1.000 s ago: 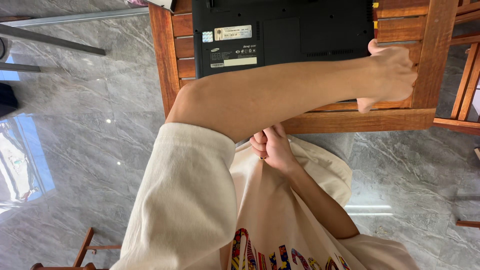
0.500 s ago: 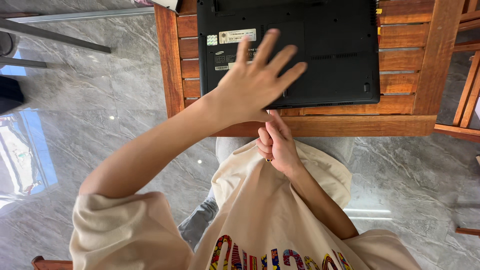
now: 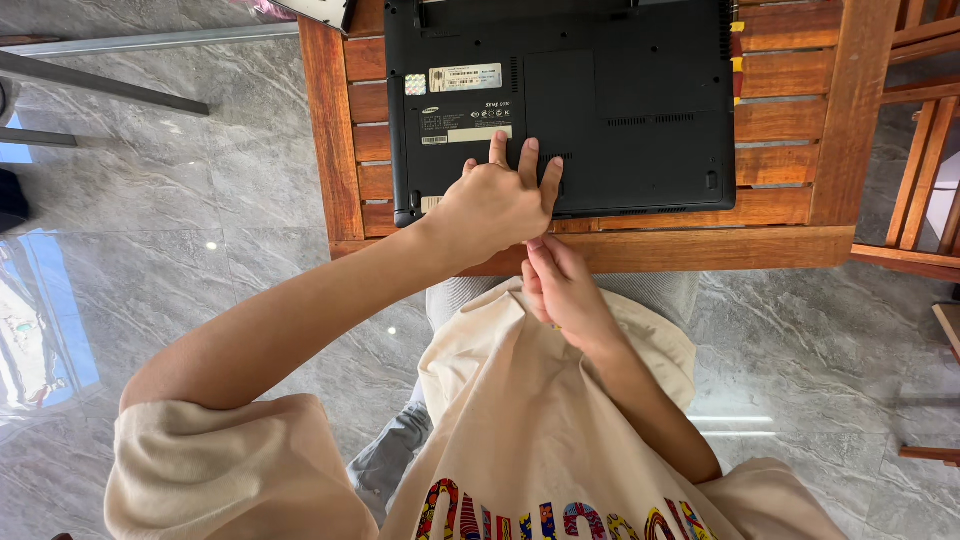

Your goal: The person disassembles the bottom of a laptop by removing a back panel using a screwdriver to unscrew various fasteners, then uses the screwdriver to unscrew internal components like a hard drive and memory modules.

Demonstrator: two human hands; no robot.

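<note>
A black laptop [image 3: 620,110] lies upside down on a slatted wooden table [image 3: 700,250], with stickers on its underside. My left hand [image 3: 490,205] reaches across from the lower left and rests flat on the laptop's near edge, fingers stretched onto the black case. My right hand [image 3: 560,290] is held just below the table's front edge, against my cream shirt, with its fingers pinched together. Whether something small sits between those fingers is hidden.
A wooden chair frame [image 3: 920,150] stands to the right of the table. Grey marble floor [image 3: 200,250] surrounds it, with a metal bar [image 3: 100,85] at the upper left and a white object [image 3: 320,10] at the table's far left corner.
My left arm has swung back from the table's right side to the left. Its hand has come down from a spread hover onto the laptop's near edge. My right hand has stayed put.
</note>
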